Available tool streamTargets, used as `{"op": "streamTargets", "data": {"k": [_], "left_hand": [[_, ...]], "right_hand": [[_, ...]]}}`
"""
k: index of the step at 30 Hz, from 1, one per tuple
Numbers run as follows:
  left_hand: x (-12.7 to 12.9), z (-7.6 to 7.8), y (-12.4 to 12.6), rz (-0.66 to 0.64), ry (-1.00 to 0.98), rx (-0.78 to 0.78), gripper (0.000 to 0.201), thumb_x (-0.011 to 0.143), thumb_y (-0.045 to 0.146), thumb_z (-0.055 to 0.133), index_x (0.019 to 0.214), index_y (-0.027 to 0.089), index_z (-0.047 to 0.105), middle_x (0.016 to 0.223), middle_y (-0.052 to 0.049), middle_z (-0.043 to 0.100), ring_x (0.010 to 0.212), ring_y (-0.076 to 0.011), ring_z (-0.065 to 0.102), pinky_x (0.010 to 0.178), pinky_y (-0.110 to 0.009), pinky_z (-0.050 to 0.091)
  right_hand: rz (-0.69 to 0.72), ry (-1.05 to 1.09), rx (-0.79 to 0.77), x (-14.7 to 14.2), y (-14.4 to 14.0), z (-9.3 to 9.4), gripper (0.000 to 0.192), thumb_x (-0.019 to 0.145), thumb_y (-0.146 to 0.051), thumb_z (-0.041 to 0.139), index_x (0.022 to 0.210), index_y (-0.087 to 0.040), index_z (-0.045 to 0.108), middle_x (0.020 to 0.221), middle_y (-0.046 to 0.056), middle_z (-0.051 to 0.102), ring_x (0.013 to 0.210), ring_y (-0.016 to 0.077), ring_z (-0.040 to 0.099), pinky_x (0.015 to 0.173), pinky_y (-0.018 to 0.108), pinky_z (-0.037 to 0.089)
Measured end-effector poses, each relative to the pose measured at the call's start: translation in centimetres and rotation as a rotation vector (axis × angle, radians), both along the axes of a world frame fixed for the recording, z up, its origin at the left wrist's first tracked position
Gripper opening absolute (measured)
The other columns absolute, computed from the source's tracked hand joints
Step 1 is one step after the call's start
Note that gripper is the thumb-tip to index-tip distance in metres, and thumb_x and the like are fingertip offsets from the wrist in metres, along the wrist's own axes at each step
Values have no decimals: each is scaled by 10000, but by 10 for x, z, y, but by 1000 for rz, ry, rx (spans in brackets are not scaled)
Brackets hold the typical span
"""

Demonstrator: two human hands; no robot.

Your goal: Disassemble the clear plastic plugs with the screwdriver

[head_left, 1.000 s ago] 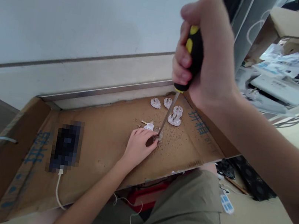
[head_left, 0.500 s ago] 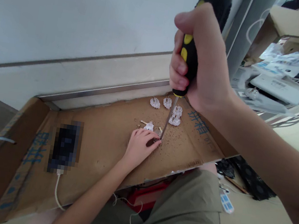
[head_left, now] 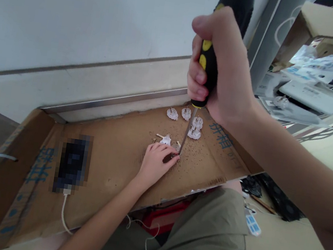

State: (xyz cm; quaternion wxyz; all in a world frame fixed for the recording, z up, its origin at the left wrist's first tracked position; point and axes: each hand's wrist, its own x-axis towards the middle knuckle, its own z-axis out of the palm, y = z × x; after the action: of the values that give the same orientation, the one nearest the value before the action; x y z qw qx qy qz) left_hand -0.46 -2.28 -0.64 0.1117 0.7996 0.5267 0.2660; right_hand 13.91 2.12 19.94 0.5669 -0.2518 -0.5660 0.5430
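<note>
Both forearms are bare from elbow to wrist, with no sleeve reaching into view and no watch, band or glove on either. The left hand (head_left: 155, 163) and the right hand (head_left: 222, 66) are bare too, without rings; the nails on the right hand's fingers (head_left: 199, 77) are short and unpainted. The legs are covered in olive-khaki trousers (head_left: 209, 236) of a plain, slightly creased woven cloth, loose over the raised knee.
</note>
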Motion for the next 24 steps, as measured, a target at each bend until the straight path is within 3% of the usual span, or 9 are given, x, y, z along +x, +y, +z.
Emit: {"op": "streamTargets", "data": {"k": [24], "left_hand": [[0, 2, 0, -3, 13, -7, 178, 860, 397, 556, 903, 258, 659, 976, 14, 702, 956, -186, 562, 885, -372, 353]], "right_hand": [[37, 58, 16, 4, 1, 1, 273, 886, -356, 409, 721, -166, 303, 494, -78, 249, 363, 27, 229, 361, 169, 135]]}}
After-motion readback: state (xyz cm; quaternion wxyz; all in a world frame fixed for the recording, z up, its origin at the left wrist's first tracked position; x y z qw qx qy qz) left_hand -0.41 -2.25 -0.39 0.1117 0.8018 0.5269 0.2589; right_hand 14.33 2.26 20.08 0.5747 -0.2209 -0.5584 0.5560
